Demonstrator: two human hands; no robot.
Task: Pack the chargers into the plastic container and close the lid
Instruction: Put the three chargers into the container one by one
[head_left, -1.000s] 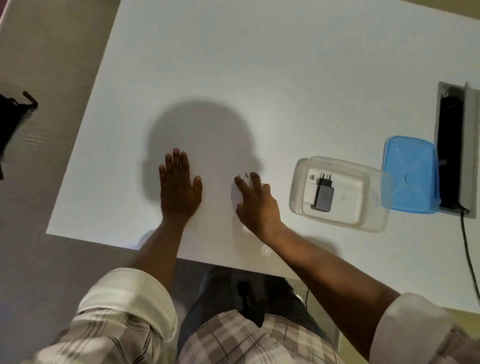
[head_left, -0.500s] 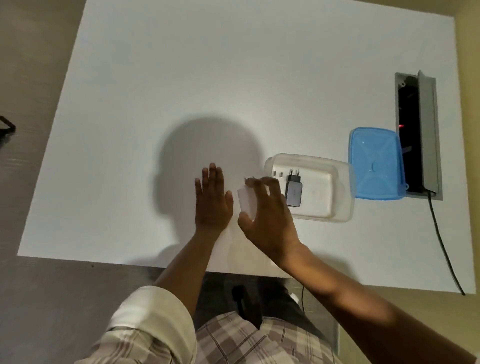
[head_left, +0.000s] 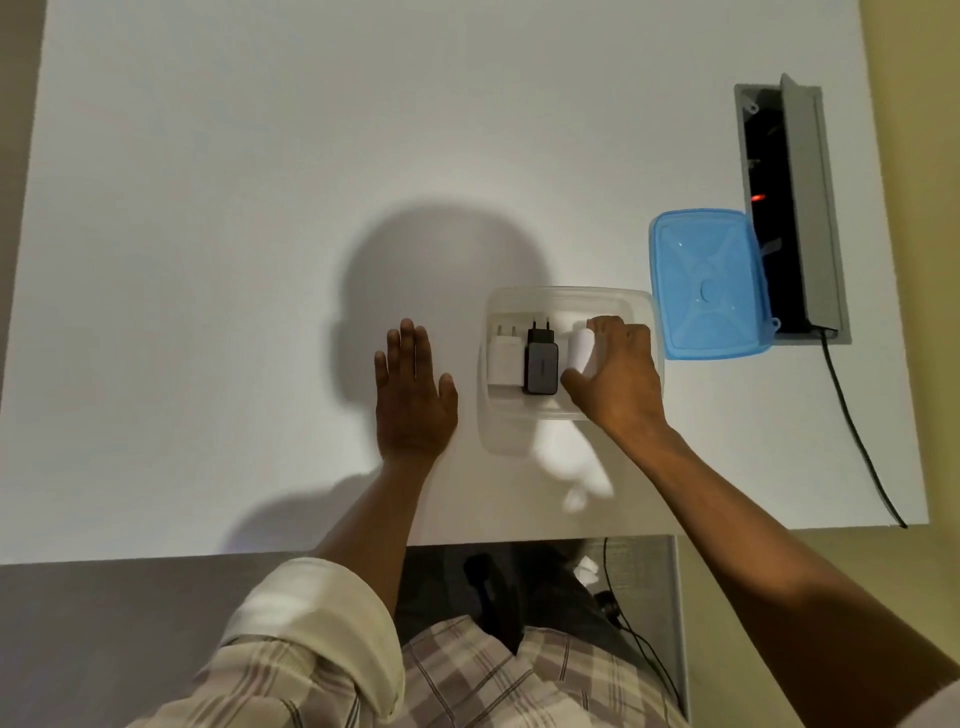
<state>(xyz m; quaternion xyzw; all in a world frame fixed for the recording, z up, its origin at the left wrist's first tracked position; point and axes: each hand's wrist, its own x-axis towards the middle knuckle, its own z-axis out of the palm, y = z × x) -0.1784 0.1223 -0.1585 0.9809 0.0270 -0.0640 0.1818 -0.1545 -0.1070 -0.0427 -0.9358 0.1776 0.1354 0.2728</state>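
Observation:
A clear plastic container sits open on the white table, right of centre. Inside it lie a white charger at the left and a dark grey charger beside it, prongs pointing away from me. My right hand is over the container's right half, fingers closed on a second white charger held inside the rim. My left hand lies flat on the table just left of the container, fingers apart, holding nothing. The blue lid lies on the table to the right, touching the container's far right corner.
A grey cable hatch stands open in the table at the far right, partly overlapped by the lid. A black cable runs from it over the table's near edge. The table's near edge is close to my body.
My right hand picked up a white charger from the table in front of me and carried it rightward into the container. My left hand stayed flat on the table.

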